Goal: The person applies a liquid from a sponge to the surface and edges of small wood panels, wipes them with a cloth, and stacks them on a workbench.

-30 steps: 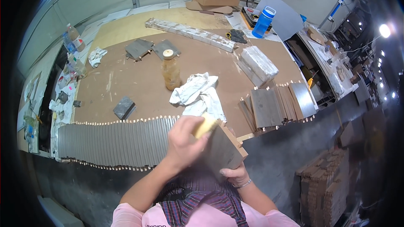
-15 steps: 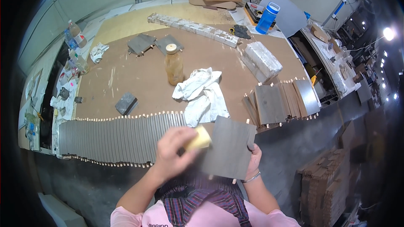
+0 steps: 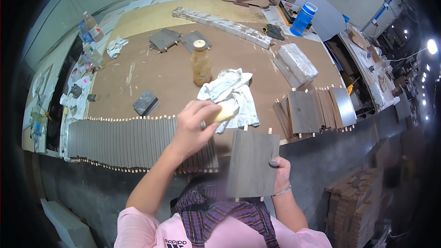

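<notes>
From my remote seat I saw the left hand (image 3: 195,126) curled almost shut around a yellow sponge (image 3: 221,115), thumb and fingers wrapped over it so that only its pale end stuck out toward the right. That hand hung above the near edge of the brown worktable (image 3: 151,76), just over the right end of a long row of grey tiles (image 3: 133,142) laid overlapping along that edge with small pegs between them.

The right hand (image 3: 281,174) gripped a grey square tile (image 3: 250,163) by its right edge, the thumb pressed on the face and the fingers hidden behind, so I could not tell how tightly they were bent. The tile stood nearly facing me, in front of the person's chest and just below the table edge, close beside the sponge hand yet not touching it.

On the table behind the sponge lay a crumpled white rag (image 3: 232,94), and just beyond it stood an amber bottle (image 3: 200,63) with a pale cap. A second, shorter fan of grey tiles (image 3: 314,108) rested to the right. A small dark block (image 3: 146,103) lay left of the rag, and a blue bottle (image 3: 303,18) stood far off at the back
</notes>
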### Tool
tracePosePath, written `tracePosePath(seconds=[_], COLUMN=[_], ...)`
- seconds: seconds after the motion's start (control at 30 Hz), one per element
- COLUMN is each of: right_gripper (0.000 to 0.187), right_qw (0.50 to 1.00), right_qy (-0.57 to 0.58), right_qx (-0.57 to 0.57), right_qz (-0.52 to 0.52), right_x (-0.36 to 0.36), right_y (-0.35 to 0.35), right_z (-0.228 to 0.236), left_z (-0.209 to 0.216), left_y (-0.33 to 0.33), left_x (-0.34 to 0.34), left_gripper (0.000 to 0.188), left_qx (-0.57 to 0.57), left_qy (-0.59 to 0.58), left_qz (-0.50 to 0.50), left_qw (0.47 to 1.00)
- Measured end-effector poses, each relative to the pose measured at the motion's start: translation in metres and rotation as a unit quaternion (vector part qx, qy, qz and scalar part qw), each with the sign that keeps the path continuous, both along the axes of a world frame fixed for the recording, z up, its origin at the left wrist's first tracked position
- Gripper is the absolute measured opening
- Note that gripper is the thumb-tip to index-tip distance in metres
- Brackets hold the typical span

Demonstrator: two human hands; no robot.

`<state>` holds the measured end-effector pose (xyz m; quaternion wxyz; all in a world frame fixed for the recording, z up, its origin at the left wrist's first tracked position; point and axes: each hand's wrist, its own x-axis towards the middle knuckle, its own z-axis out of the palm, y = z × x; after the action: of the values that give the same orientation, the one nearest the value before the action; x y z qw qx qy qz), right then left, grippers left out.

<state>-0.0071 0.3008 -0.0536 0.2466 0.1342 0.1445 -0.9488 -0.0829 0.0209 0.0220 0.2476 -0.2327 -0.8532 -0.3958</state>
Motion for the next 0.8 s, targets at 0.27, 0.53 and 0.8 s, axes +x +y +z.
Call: tracePosePath(seconds=[0.27, 0.53, 0.8], right_gripper=[0.041, 0.047, 0.041], right_qw=[0.983, 0.981, 0.979], right_qy=[0.04, 0.07, 0.051], right_qx=[0.158, 0.159, 0.162], right_qz=[-0.083, -0.089, -0.111], right_x=[-0.007, -0.005, -0.007], right_y=[-0.003, 0.006, 0.011], right_z=[0.026, 0.012, 0.015], left_z=[-0.026, -0.05, 0.014], left_y=[-0.012, -0.096, -0.025], left_x=[0.064, 0.067, 0.01], left_gripper=[0.037, 0.019, 0.02], left_qx=[0.514, -0.096, -0.108], left_qy=[-0.425, -0.274, -0.126], left_qz=[-0.08, 0.268, 0.192], left_qw=[0.741, 0.919, 0.967])
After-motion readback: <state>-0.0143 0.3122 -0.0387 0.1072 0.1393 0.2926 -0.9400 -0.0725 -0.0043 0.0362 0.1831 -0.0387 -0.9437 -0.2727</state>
